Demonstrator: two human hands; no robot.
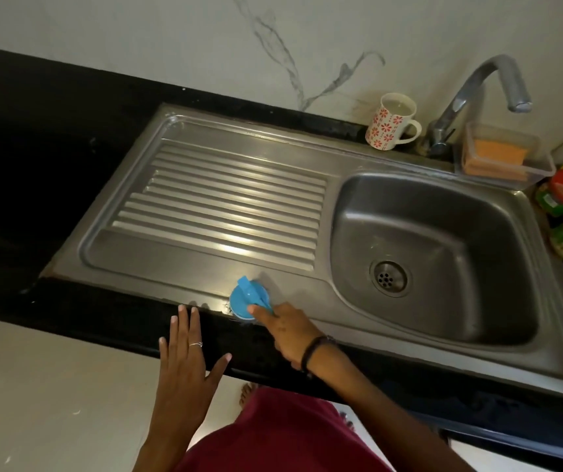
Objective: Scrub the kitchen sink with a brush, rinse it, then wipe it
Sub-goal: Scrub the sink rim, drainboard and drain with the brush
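the right hand (288,338) grips the blue brush (248,299) pressed on the sink's (184,267) front rim, left of the basin (443,233) — the left hand (188,362) hovers open, fingers spread, over the dark surface's (102,315) edge — mug (392,122) beside the tap (470,97).

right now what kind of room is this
Most likely a home kitchen: a steel sink with a ribbed drainboard set in a black counter, a tap above it, and a flowered mug beside the tap.
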